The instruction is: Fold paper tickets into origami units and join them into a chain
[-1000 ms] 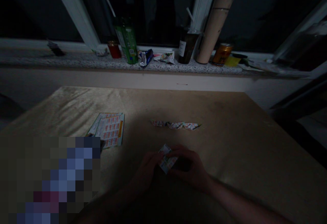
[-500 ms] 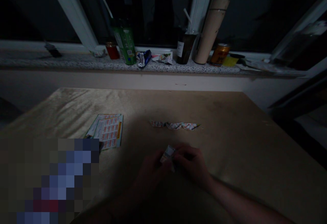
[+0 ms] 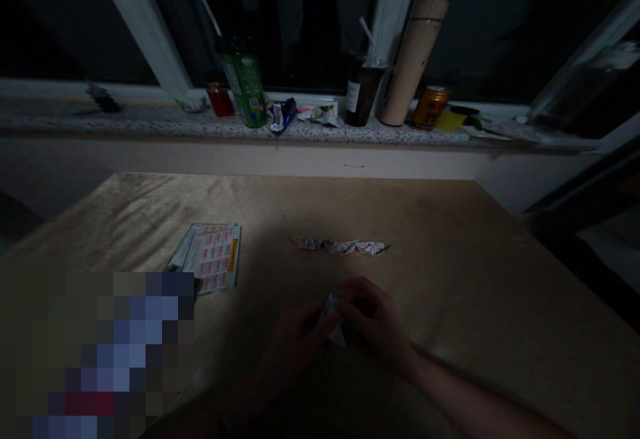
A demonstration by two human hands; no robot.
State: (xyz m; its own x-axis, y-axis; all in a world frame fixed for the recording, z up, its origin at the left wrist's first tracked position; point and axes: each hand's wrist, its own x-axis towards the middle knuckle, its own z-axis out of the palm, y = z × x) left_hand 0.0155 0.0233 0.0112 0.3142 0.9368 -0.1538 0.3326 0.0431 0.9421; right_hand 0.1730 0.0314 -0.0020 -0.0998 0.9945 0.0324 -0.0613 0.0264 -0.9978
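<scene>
My left hand (image 3: 299, 333) and my right hand (image 3: 376, 317) meet low in the middle of the view. Between them they grip a small folded piece of printed paper (image 3: 338, 336), its lower tip pointing down toward me. The left thumb lies across the paper and the right fingers pinch its upper right side. Just beyond my hands, a row of folded paper pieces (image 3: 345, 247) lies on the table. Off to the left, flat printed sheets (image 3: 215, 259) with red and white blocks overlap one another. Dim light hides the finer folds.
The brown table (image 3: 450, 259) reaches to the wall below a speckled windowsill (image 3: 175, 124). On the sill stand a green container (image 3: 245, 89), a dark cup with a straw (image 3: 364, 95), a tall beige flask (image 3: 415, 59) and an orange can (image 3: 431, 107). A blurred patch covers the lower left.
The folded paper has turned and sits slightly lower between my fingers. My right hand has closed in further over it. The row and the sheets have not moved.
</scene>
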